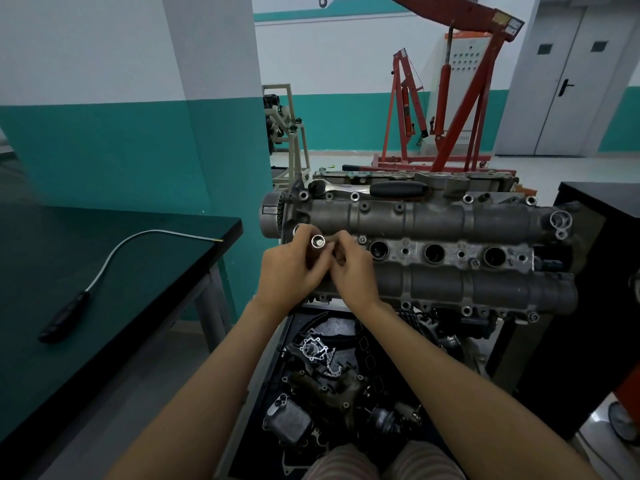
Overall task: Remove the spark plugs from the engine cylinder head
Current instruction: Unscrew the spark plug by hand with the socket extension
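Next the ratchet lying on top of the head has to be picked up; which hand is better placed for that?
Probably the right hand: the left hand grips the socket, and the ratchet lies further to the right.

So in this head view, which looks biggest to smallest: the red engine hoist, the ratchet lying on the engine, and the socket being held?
1. Red engine hoist, though far off.
2. Ratchet.
3. Socket, held in the left hand.

Grey cast-metal engine cylinder head (433, 220), lying lengthwise left to right, toothed sprocket at its left end. Three round spark plug wells (434, 252) in a row along the middle, open and dark inside. Silver tubular socket (317, 245) upright over the leftmost well, hollow end facing up. Spark plugs themselves not discernible.
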